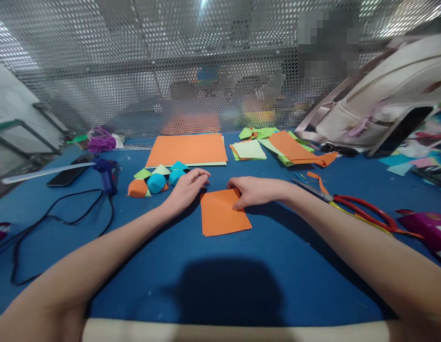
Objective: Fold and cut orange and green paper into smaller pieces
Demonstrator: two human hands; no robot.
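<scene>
An orange paper square lies on the blue table in front of me. My right hand rests on its upper right corner, fingers curled and pressing the paper down. My left hand lies just left of the paper's upper left corner, fingers loosely bent and resting on the table, holding nothing that I can see. Folded paper shapes in blue, green and orange sit just left of my left hand.
A large orange sheet lies further back, with a pile of green and orange paper pieces to its right. Red-handled scissors lie at right. A blue glue gun with a black cord, a phone and a pale backpack stand around.
</scene>
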